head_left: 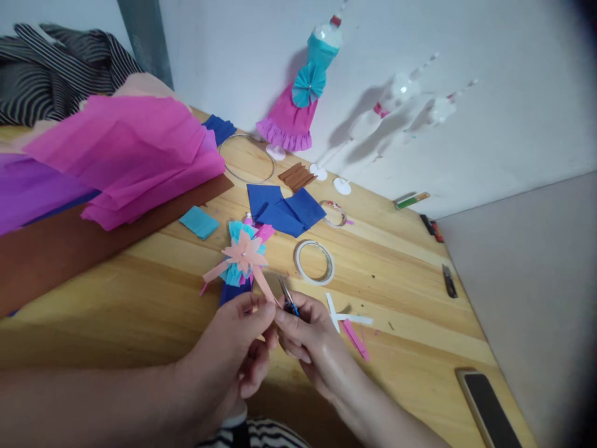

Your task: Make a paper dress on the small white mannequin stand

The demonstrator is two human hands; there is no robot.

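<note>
A peach paper flower with pointed petals rests over ruffled turquoise paper on the table. From it a peach paper strip runs down to my hands. My left hand pinches the lower end of this strip between thumb and fingers. Close beside it, my right hand holds small scissors, their blades pointing up and away. The right thumb and fingertip also meet at the strip's end; whether they grip it I cannot tell. The scissor handles are mostly hidden in the palm.
Tape rolls, blue paper pieces and a turquoise paper square lie beyond. Pink crepe paper is piled left. A bottle figure in a paper dress stands by the wall. A phone and cutter knife lie right.
</note>
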